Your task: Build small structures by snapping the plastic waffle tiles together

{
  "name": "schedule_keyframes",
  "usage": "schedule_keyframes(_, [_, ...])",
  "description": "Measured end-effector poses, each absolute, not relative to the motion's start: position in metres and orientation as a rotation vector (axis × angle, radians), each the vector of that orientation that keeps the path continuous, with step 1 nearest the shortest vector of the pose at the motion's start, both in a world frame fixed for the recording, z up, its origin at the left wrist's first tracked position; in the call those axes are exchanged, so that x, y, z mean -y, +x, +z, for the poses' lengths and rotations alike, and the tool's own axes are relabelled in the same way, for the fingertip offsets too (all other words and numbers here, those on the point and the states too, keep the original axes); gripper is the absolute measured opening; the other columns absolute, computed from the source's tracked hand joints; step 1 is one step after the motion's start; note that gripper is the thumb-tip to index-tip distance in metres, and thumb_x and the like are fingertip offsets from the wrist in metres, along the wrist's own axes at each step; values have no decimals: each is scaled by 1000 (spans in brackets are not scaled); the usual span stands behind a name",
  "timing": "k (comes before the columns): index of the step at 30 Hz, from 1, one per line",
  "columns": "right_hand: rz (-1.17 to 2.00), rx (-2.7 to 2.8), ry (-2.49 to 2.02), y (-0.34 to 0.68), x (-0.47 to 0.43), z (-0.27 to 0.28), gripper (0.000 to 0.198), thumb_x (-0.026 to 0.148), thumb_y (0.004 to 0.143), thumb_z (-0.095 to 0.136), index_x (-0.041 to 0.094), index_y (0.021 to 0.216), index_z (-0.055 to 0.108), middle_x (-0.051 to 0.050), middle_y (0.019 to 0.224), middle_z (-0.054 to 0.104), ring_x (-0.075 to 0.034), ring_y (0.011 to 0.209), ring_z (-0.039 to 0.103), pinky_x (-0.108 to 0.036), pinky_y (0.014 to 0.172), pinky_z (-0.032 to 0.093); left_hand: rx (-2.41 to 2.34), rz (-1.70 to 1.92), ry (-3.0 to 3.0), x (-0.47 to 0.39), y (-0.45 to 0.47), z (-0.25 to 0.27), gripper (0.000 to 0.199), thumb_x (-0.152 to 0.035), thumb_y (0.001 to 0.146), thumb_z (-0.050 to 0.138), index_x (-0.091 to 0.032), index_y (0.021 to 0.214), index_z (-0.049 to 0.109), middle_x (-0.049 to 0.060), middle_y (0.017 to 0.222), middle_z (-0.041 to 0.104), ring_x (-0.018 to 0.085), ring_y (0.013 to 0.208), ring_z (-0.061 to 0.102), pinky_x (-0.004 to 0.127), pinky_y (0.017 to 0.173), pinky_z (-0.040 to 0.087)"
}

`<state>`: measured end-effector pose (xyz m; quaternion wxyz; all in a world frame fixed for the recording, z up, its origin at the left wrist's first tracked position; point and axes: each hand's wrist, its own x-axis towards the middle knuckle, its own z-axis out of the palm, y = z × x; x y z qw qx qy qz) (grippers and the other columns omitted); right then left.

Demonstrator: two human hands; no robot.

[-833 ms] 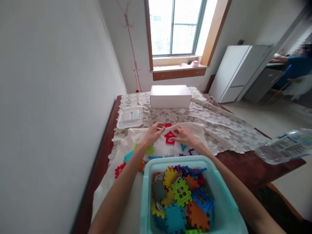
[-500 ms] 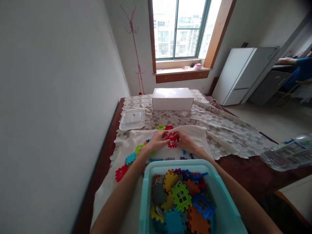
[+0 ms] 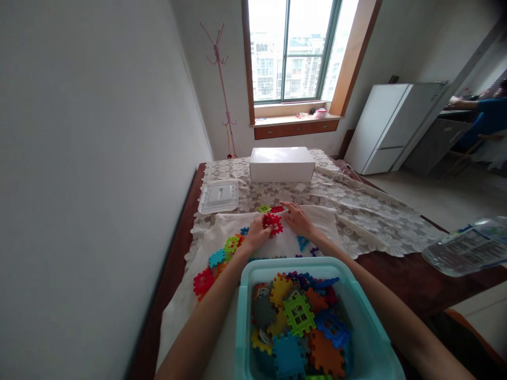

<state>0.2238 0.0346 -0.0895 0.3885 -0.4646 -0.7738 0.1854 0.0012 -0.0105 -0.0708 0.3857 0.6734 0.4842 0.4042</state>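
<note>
Aqua plastic bin (image 3: 293, 262), nearest: filled with toothed plastic building tiles, among them a lime-green window tile (image 3: 299, 314), a light-blue tile (image 3: 289, 354) and an orange tile (image 3: 327, 352).

White cloth (image 3: 178, 322), beyond and left of bin: bears a cluster of tiles, including a red tile (image 3: 203, 281) at its near end.

Blue triangular piece (image 3: 303, 243): on cloth, just beyond bin.

Left hand (image 3: 259, 232): closed, thumb and fingers pinching a red openwork tile (image 3: 273, 224) above the cloth's far part.

Right hand (image 3: 299, 219): partly open, fingers loosely extended, just right of that tile; fingertips beside a farther red tile (image 3: 276, 209), contact cannot be told.

Translucent plastic lid (image 3: 218, 196): on lace tablecloth (image 3: 368, 227), left.

White box (image 3: 282, 171): tablecloth's far end.

Refrigerator (image 3: 390, 126): white, far right.
</note>
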Motion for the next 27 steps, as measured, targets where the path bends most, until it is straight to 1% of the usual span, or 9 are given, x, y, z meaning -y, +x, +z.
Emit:
schedule_keyframes(3, [437, 2079, -1258, 213, -46, -88, 47, 21, 94, 66, 26, 140, 75, -14, 148, 74, -36, 139, 66, -54, 126, 45, -1270, 1057, 1674, 13, 2, -70, 25, -19, 88, 73, -16, 113, 72, 6, 91, 77, 18, 70, 70, 30, 68, 59])
schedule_keyframes(5, [486, 2044, -1304, 208, -50, -87, 25, 26, 94, 71, 30, 116, 83, -12, 128, 82, -35, 125, 73, -50, 117, 50, -1216, 1080, 1675, 13, 3, -70, 29, -15, 86, 73, -16, 115, 73, 8, 98, 80, 20, 78, 74, 31, 73, 60])
schedule_keyframes(7, [564, 1904, -1320, 208, -51, -86, 6, 31, 92, 76, 31, 94, 81, -10, 110, 84, -32, 108, 76, -45, 103, 55, -1120, 1103, 1690, 12, 3, -71, 29, -12, 84, 73, -17, 113, 75, 9, 104, 81, 21, 88, 76, 31, 81, 61])
schedule_keyframes(8, [614, 1803, -1307, 209, -51, -85, 4, 34, 90, 78, 31, 87, 78, -9, 103, 83, -30, 100, 76, -43, 96, 56, -1080, 1106, 1696, 11, 3, -72, 28, -10, 84, 73, -17, 111, 76, 10, 106, 82, 22, 91, 77, 31, 82, 61])
schedule_keyframes(10, [754, 1592, -1229, 213, -47, -84, 16, 44, 87, 81, 30, 83, 74, -7, 95, 80, -27, 89, 74, -40, 86, 57, -1049, 1101, 1681, 9, 2, -75, 27, -10, 84, 73, -16, 111, 76, 10, 106, 82, 21, 89, 76, 31, 80, 61])
schedule_keyframes(14, [1089, 1292, -1014, 227, -30, -86, 37, 62, 85, 81, 27, 91, 70, -3, 89, 76, -23, 78, 68, -36, 73, 57, -996, 1056, 1610, 6, 2, -79, 24, -18, 89, 77, -15, 112, 74, 12, 106, 83, 21, 88, 77, 31, 78, 61])
schedule_keyframes(20, [1152, 1294, -979, 234, -12, -96, 44, 61, 83, 89, 25, 103, 73, -5, 96, 76, -22, 81, 69, -36, 75, 60, -920, 1022, 1613, 5, 2, -75, 36, -43, 94, 84, -14, 115, 77, 13, 104, 83, 21, 85, 76, 31, 76, 60])
schedule_keyframes(23, [1156, 1286, -970, 230, -11, -97, 44, 60, 83, 89, 25, 102, 72, -5, 95, 77, -23, 83, 70, -37, 77, 61, -915, 1037, 1650, 6, 1, -71, 38, -46, 94, 84, -14, 114, 80, 15, 109, 84, 23, 89, 77, 33, 79, 61])
schedule_keyframes(27, [1213, 1328, -943, 225, -7, -94, 43, 58, 81, 91, 25, 99, 71, -5, 93, 78, -24, 83, 71, -37, 77, 60, -933, 1028, 1644, 9, 1, -68, 37, -45, 94, 84, -14, 113, 81, 13, 102, 85, 23, 84, 76, 33, 76, 62])
